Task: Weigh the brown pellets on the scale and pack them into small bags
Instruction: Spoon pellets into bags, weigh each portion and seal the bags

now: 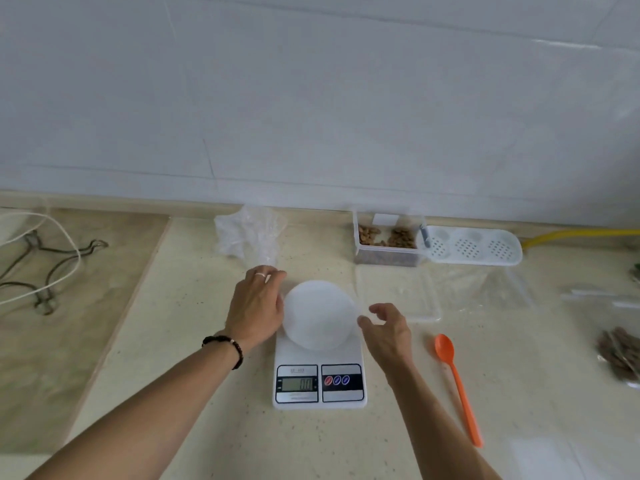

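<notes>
A white digital scale (pixel 319 379) sits in the middle of the counter, with a round white bowl (pixel 320 315) on its platform. My left hand (pixel 256 306) cups the bowl's left side, fingers curled at its rim. On the bowl's right side is my right hand (pixel 386 329); its fingers are loosely curled and apart, and the thumb tip is at the rim. Brown pellets (pixel 386 237) lie in a clear box at the back wall. An orange spoon (pixel 457 382) lies right of the scale. Filled bags of pellets (pixel 621 355) show at the right edge.
Crumpled clear bags (pixel 249 237) stand behind my left hand. A clear lid (pixel 398 299) and flat clear bags (pixel 485 289) lie right of the bowl, with a white perforated tray (pixel 472 249) behind them. Wire hangers (pixel 45 271) and a white cable lie far left.
</notes>
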Demonstrator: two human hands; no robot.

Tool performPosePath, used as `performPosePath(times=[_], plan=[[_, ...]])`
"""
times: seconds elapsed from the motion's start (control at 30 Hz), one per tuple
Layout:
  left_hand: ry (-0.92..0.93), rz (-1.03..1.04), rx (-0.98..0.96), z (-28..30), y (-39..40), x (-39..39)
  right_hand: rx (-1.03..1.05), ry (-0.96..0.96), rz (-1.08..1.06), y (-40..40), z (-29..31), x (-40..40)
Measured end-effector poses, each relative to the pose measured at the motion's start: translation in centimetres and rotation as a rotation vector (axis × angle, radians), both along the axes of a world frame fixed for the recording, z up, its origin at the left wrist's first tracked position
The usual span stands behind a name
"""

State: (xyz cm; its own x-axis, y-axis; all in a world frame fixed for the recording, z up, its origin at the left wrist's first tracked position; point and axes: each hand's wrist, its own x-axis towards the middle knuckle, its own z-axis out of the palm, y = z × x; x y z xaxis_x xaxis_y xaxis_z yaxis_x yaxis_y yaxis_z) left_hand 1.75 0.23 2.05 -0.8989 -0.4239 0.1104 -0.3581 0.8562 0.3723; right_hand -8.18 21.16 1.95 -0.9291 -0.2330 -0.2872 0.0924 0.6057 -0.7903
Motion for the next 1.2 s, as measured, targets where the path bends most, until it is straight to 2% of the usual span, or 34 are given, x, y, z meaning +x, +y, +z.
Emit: performPosePath(times=[0.1,0.27,0.5,0.67,0.83,1.2], plan=[[0.027,-0.043,-0.022,-0.6,1.2,2.1,0.061,0.063,-0.016,1.1,-0.2,0.7],[0.014,0.008,-0.052,-2.5,3.7,6.4,0.066,0.155,0.009,3.0,-1.6,3.7],[-0.001,0.087,-0.029,-6.1,8.9,13.0,0.243,0.503,0.312,6.8,-4.9,9.7],[-0.061,0.166,-0.010,-8.7,11.2,14.9,0.404,0.543,0.479,8.1,-5.9,11.5],[-0.078,0.142,-0.050,-9.1,11.5,15.0,0.501,0.574,0.593,7.7,-5.7,11.2],[-0.099,0.130,-0.058,-9.3,11.4,15.0,0.565,0.688,0.561,7.1,-6.7,10.6]])
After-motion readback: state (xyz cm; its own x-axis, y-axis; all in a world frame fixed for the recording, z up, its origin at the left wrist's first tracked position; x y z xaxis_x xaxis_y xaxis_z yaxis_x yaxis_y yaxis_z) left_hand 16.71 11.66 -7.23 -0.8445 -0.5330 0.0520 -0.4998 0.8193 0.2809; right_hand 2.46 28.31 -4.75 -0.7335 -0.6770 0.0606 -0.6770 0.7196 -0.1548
